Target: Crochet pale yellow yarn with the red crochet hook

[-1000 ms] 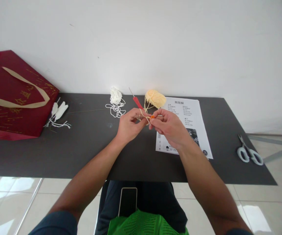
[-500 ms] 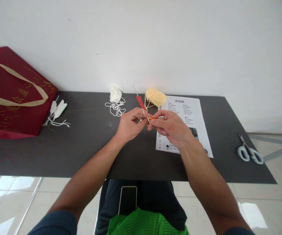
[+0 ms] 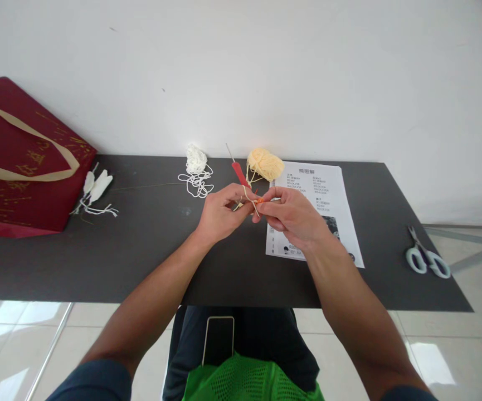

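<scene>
My left hand (image 3: 224, 211) and my right hand (image 3: 293, 214) meet over the table, fingertips pinched close together. Pale yellow yarn (image 3: 249, 196) crosses my left fingers, which are closed on it. A small orange piece (image 3: 259, 200) shows at the pinch of my right thumb and finger; its exact kind is too small to make out. Just beyond my left fingers, a red-handled crochet hook (image 3: 239, 171) points away with its thin metal shaft; I cannot tell whether it rests on the table. Behind the hands sits the pale yellow yarn ball (image 3: 267, 164), a strand running toward them.
A printed sheet (image 3: 341, 223) lies partly under my right hand. White yarn (image 3: 196, 161) is heaped at the back, white tasselled pieces (image 3: 98, 186) beside a red gift bag (image 3: 27, 167). Scissors (image 3: 427, 259) lie far right. A phone (image 3: 219, 340) rests on my lap.
The hands keep nearly the same pose, still pinched together. The view has shifted very slightly; the things on the table have stayed put.
</scene>
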A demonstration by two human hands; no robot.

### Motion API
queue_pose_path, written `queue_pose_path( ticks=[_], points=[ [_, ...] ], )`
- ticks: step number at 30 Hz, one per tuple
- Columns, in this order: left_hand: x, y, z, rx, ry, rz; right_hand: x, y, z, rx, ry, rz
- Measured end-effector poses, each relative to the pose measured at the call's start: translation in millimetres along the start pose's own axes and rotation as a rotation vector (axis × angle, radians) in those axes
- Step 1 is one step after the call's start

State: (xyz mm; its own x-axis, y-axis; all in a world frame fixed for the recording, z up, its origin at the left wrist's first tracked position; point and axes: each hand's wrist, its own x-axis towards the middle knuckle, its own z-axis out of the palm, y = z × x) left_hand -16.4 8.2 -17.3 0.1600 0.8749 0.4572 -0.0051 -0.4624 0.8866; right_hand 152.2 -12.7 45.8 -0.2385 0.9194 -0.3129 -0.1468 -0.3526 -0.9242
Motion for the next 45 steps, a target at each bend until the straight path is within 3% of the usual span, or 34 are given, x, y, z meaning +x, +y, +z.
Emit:
queue_pose_path(
  ticks=[11,26,36,45],
  points=[
    [-1.3,1.6,-0.2,0.052,0.017,0.005,-0.7,-0.5,2.6,0.021,0.020,0.001],
    [0.9,3.4,0.9,-0.050,0.041,0.031,-1.0,2.5,5.2,0.097,-0.002,-0.055],
    [-1.4,0.3,-1.5,0.066,0.018,0.039,-1.1,2.4,7.5,0.033,0.062,-0.041],
    [-0.4,-0.6,-1.2,-0.002,0.042,0.019,-1.3,3.7,7.8,0.017,0.058,-0.073]
  ],
)
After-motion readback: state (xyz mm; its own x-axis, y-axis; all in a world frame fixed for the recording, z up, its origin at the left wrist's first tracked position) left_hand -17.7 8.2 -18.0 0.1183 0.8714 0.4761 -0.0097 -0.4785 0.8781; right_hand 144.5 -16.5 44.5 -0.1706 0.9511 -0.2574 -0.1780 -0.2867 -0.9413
